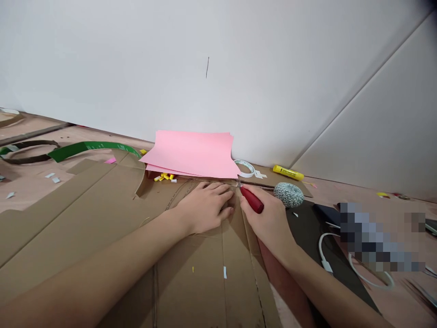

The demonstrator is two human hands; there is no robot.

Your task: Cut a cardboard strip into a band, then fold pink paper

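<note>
The left hand (pixel 205 207) lies spread flat on the corrugated cardboard sheet (pixel 201 269), its grip open, seemingly bearing down to keep the sheet from shifting. The right hand (pixel 266 223) has its grip pressed together, pinching a red-handled craft knife (pixel 251 200) angled so the blade meets the cardboard, just below the pink paper (pixel 191 152) near the wall.

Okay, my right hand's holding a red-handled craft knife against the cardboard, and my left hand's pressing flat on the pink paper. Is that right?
Not quite. The head view shows the left hand pressing flat on the brown cardboard, not on the pink paper, which lies beyond it. The right hand does hold the red-handled craft knife against the cardboard.
</note>
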